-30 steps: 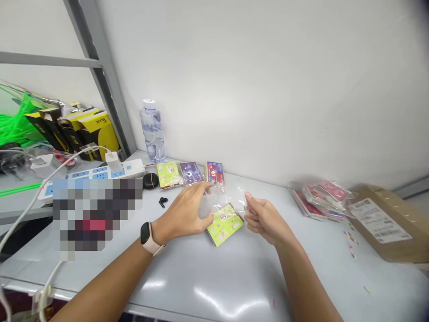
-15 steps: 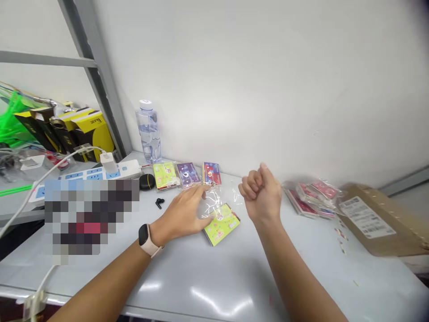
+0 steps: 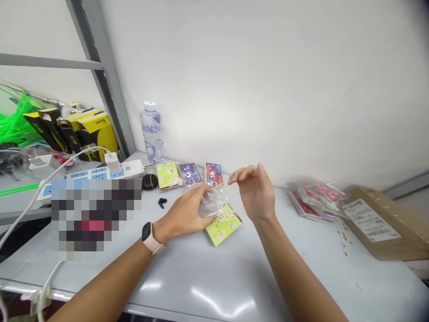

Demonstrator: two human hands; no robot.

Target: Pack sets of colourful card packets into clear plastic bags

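My left hand (image 3: pixel 187 210), with a pale-strapped watch on its wrist, curves around a clear plastic bag (image 3: pixel 217 197). Its thumb rests by the upper left edge of a green printed card stack (image 3: pixel 224 227), which lies on the table with the bag at its far end. Whether the stack is partly inside the bag, I cannot tell. To the right of the bag, my right hand (image 3: pixel 255 194) is raised, palm turned left, fingers loosely bent and thumb up, holding nothing. Behind them lie a bagged green card pack (image 3: pixel 168 175), a purple pack (image 3: pixel 190 174) and a red-and-blue pack (image 3: pixel 213 173).
Bagged red packs (image 3: pixel 315 199) are piled at the right beside a cardboard box (image 3: pixel 375 223). A water bottle (image 3: pixel 153 134) stands by the wall. At the left are a power strip (image 3: pixel 130 169), a black round case (image 3: pixel 149 182) and an earbud (image 3: pixel 162 203).
My right hand has gone from a closed fist to loosely spread fingers, reaching left toward the bag. The left hand keeps its hold, and the view has shifted slightly.
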